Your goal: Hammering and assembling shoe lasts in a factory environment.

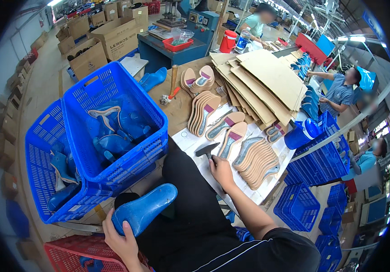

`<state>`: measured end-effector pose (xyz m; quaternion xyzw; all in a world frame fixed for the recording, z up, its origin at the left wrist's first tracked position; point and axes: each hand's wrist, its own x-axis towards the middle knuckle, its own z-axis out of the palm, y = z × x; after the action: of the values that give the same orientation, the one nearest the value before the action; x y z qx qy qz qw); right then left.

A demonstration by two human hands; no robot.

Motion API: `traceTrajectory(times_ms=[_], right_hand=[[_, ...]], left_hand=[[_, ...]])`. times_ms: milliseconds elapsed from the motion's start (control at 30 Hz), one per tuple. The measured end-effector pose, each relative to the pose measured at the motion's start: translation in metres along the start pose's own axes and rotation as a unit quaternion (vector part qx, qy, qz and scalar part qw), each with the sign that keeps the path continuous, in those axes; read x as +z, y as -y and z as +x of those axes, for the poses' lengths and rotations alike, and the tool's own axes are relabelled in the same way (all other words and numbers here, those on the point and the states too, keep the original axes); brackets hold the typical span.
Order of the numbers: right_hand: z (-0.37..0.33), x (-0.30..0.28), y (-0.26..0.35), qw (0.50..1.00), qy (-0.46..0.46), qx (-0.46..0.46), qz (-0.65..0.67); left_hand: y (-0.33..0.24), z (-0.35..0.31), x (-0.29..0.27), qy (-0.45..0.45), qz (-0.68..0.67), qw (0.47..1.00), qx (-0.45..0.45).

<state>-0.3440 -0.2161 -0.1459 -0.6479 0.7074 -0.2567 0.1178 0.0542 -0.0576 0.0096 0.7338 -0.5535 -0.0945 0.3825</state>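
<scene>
Lying in blue crate [136, 162]: blue lasts [115, 144]; left hand [122, 239] holds another last [146, 207]

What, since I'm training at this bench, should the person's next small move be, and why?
Probably lay the hammer down beside the stacked insoles: the right hand holds it, so freeing that hand could let it take an insole. The left hand holds a blue last, and no insole shows on it.
</scene>
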Motion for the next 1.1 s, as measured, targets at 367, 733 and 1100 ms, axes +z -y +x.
traceTrajectory(times_ms=[367,733,1100], right_hand=[[0.029,0.003,-0.030,0.972,-0.093,0.208,-0.056],[0.032,-0.031,-0.044,0.708,0.014,0.349,0.614],[-0.028,-0.088,0.179,0.907,0.079,-0.356,0.212]], left_hand=[[0.005,0.011,0.001,-0.007,-0.011,0.999,0.030],[0.003,-0.002,-0.012,0.008,-0.097,0.995,-0.020],[0.038,-0.003,-0.016,0.046,-0.415,0.893,-0.166]])
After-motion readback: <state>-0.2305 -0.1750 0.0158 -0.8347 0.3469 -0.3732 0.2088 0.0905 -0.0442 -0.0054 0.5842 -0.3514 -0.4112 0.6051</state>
